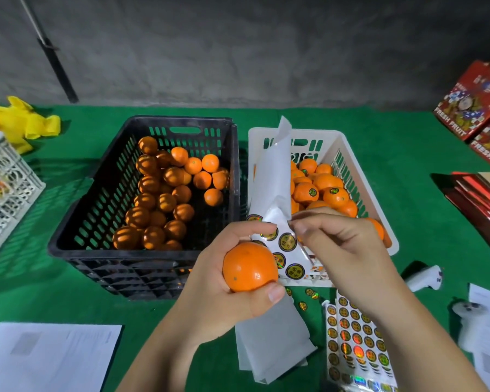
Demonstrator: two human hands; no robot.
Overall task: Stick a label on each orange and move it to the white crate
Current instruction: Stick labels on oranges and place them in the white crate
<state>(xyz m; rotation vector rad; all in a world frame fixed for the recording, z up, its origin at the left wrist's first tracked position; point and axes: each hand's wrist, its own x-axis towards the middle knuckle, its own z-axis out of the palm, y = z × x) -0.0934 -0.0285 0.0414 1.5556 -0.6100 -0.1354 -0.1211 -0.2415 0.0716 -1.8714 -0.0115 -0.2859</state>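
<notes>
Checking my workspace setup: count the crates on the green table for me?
3. Black crate at centre-left holds unlabeled oranges; white crate sits right beside it with labeled ones; a white lattice crate is cut off at the left edge.

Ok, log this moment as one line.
left hand: holds orange | right hand: peeling at label sheet | white crate: part-filled

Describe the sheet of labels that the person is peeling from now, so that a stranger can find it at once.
Start at the white crate on the green table. In front of its near wall the left hand grips an orange and pinches a label sheet. Unlike the full sheets lying flat below, it is held up and mostly empty, with a few round labels left.
</notes>
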